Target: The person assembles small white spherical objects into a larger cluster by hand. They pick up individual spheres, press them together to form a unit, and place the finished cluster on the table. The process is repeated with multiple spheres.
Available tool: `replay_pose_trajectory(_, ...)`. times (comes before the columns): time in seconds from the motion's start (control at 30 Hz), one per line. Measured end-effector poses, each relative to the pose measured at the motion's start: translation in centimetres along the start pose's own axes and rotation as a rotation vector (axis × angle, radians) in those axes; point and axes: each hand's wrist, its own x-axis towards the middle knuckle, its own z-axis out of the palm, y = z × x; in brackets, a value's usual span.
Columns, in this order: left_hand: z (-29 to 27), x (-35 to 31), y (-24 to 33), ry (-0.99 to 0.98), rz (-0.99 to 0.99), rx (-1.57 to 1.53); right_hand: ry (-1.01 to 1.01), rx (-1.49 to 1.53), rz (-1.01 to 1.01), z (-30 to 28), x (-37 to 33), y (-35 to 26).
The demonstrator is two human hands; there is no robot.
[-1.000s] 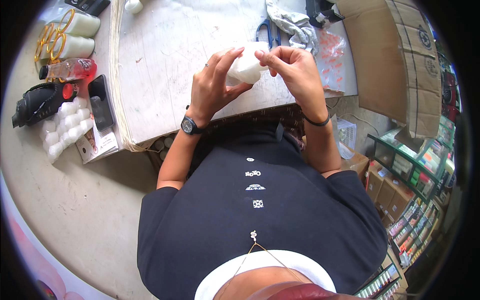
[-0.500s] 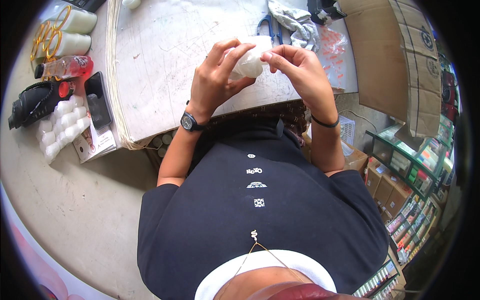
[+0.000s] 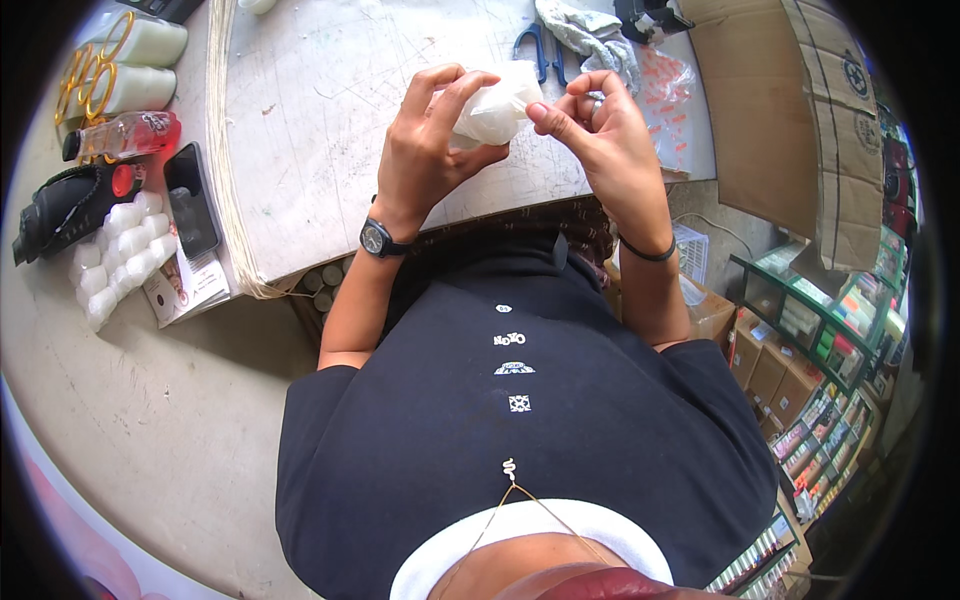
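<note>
Above the near edge of the table, my left hand (image 3: 430,135) is curled round a rounded white bundle (image 3: 490,118) in thin, clear wrapping, its thumb below and its fingers on top. Against the bundle's right side is my right hand (image 3: 600,120), with the thumb tip at a loose edge of the plastic wrap (image 3: 522,98) and the fingers bent in. Exactly how the fingertips grip that edge is too small to make out. Just beyond the hands lie blue-handled scissors (image 3: 542,52).
A grey cloth (image 3: 595,45) and a clear bag with orange marks (image 3: 668,110) lie at the right, beside a cardboard box (image 3: 755,110). Pale cords (image 3: 222,150) run along the left side, near a phone (image 3: 192,200), a red-capped bottle (image 3: 125,137) and a pack of white pieces (image 3: 125,250).
My left hand and the bundle have shifted slightly up and left, and the bundle has tilted. My right hand's fingers have lifted and curled more, while its thumb stays by the wrap.
</note>
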Motion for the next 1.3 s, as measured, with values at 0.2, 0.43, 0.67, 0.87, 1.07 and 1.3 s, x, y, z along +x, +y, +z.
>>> replay_pose_trajectory(0.2,0.4,-0.2,-0.5,0.081,-0.018,-0.053,-0.018,0.088,-0.024,0.4,0.6,1.7)
replay_pose_trajectory(0.43,0.0,0.2,-1.0,0.071,-0.011,-0.032,0.009,0.067,-0.061,1.2,1.2,3.3)
replay_pose_trajectory(0.67,-1.1,1.0,-3.0,-0.055,-0.12,-0.206,0.142,-0.162,-0.208,3.8,2.3,5.9)
replay_pose_trajectory(0.87,-2.1,1.2,-3.0,-0.025,-0.301,-0.512,0.315,-0.53,-0.734,5.9,6.8,8.6)
replay_pose_trajectory(1.07,-2.5,1.9,-1.0,0.023,-0.349,-0.549,0.103,-0.167,-0.494,6.0,5.5,5.4)
replay_pose_trajectory(1.3,-2.7,2.4,-0.7,0.053,-0.311,-0.464,-0.161,-0.09,-0.477,2.4,4.6,4.1)
